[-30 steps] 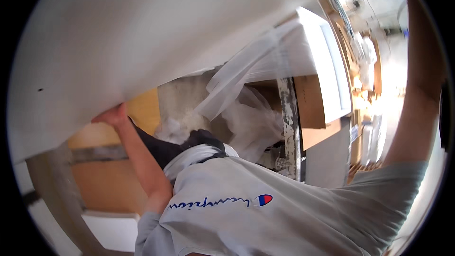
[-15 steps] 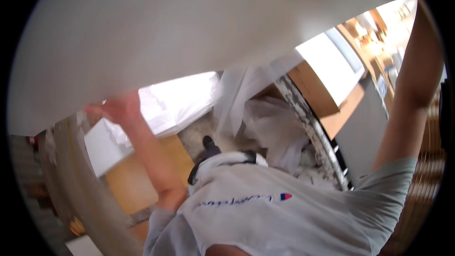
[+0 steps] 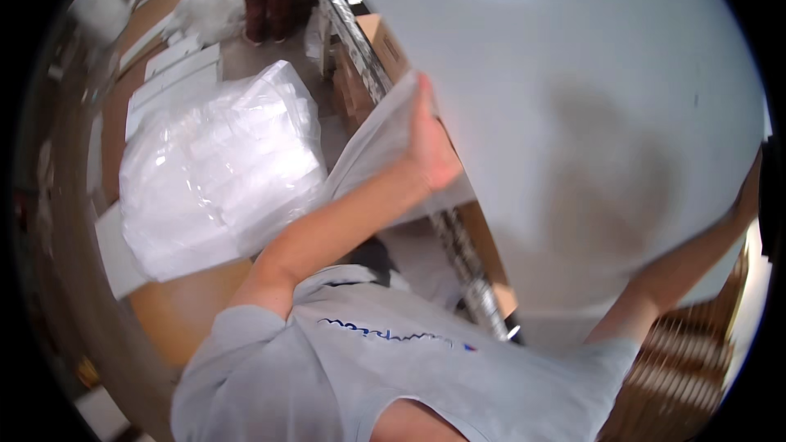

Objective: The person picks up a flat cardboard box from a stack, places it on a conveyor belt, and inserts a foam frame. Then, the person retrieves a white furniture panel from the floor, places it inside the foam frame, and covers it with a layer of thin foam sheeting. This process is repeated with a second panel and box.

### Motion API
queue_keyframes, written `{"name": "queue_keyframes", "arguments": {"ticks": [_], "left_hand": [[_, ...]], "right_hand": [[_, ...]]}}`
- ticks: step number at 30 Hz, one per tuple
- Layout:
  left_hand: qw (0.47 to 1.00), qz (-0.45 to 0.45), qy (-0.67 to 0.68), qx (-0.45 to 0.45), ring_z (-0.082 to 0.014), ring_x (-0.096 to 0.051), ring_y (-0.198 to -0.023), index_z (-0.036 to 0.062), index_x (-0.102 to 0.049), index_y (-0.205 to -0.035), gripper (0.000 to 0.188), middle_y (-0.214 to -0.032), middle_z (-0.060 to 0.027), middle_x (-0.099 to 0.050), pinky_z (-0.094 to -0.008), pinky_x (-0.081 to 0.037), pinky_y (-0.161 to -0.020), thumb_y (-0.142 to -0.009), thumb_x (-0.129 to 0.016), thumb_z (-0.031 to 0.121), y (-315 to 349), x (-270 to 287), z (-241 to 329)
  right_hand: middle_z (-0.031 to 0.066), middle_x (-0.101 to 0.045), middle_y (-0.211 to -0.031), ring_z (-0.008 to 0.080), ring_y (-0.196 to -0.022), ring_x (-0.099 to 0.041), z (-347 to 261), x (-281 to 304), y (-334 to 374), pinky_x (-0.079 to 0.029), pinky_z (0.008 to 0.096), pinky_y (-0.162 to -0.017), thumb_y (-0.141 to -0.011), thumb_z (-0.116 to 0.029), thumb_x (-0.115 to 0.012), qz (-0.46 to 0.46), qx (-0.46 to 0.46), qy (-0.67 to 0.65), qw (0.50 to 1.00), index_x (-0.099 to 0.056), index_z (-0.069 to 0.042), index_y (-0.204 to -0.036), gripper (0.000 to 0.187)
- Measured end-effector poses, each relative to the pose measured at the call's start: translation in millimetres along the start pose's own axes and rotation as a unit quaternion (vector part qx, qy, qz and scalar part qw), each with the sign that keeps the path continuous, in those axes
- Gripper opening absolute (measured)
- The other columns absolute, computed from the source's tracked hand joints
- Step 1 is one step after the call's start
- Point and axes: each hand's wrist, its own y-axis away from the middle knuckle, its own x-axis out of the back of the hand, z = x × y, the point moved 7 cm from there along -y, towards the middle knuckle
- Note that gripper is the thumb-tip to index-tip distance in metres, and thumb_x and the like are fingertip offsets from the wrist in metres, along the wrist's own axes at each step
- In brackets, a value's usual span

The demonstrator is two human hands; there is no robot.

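Observation:
A large flat pale panel (image 3: 508,57) fills the right side of the view, a soft shadow across its face. My left hand (image 3: 432,143) is at its left edge, thumb side up, gripping that edge; part of the fingers is hidden or blurred. Along the lower right of the panel runs my right arm, reaching to its far right edge. Only the wrist area of my right hand (image 3: 751,192) shows at the dark rim, and its fingers cannot be seen. A translucent sheet (image 3: 372,151) hangs beside my left hand.
Left of me, a big bundle in clear plastic (image 3: 221,172) lies over a brown board (image 3: 192,311). A worn metal rail (image 3: 471,274) passes under the panel beside cardboard (image 3: 381,41). Stacked brown sheets (image 3: 675,360) stand at lower right. Another person's legs (image 3: 266,0) are at the back.
The panel has swung from across the top of the view to the right side. My left hand has moved right and up with its edge. The plastic-wrapped bundle now shows more fully.

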Motion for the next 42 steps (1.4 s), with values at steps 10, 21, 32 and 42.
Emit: {"name": "queue_keyframes", "arguments": {"ticks": [10, 21, 32, 42], "left_hand": [[0.938, 0.321, -0.084, 0.098, -0.0286, -0.054, -0.118, 0.0023, -0.052, -0.128, 0.057, -0.129, -0.013, -0.057, -0.043, -0.042, -0.101, -0.087, -0.05, 0.042, -145, 129, -58], [0.876, 0.475, -0.083, 0.029, -0.0278, -0.055, -0.114, 0.0012, -0.056, -0.117, 0.047, -0.123, -0.0118, -0.059, -0.0428, -0.043, -0.098, -0.083, -0.055, 0.034, -191, 208, -35], [0.842, 0.526, -0.118, 0.02, -0.0197, -0.051, -0.113, 0.0087, -0.052, -0.105, 0.023, -0.116, -0.0038, -0.058, -0.0355, -0.04, -0.097, -0.093, -0.05, 0.028, -136, 268, -6], [0.753, 0.53, -0.382, 0.076, -0.0208, -0.053, -0.105, 0.005, -0.055, -0.112, 0.02, -0.114, -0.0085, -0.053, -0.0346, -0.043, -0.092, -0.093, -0.052, 0.013, -134, 289, 7]], "right_hand": [[0.0211, -0.068, -0.088, 0.0374, -0.081, -0.063, 249, -394, 88, -0.048, 0.0462, -0.076, -0.093, -0.06, -0.047, -0.336, -0.039, 0.14, 0.931, -0.07, 0.001, -0.093, 0.065], [0.0221, -0.064, -0.078, 0.04, -0.073, -0.06, 224, -636, 204, -0.045, 0.047, -0.067, -0.096, -0.051, -0.047, -0.478, -0.033, 0.029, 0.877, -0.064, 0.003, -0.083, 0.058], [0.0191, -0.069, -0.084, 0.0373, -0.079, -0.065, 204, -659, 293, -0.05, 0.0438, -0.072, -0.098, -0.041, -0.049, -0.449, -0.078, -0.023, 0.89, -0.069, 0.001, -0.097, 0.046], [0.0205, -0.067, -0.085, 0.037, -0.08, -0.064, 186, -636, 270, -0.049, 0.043, -0.074, -0.098, -0.036, -0.051, -0.47, -0.095, -0.012, 0.878, -0.066, 0.002, -0.1, 0.041]]}}
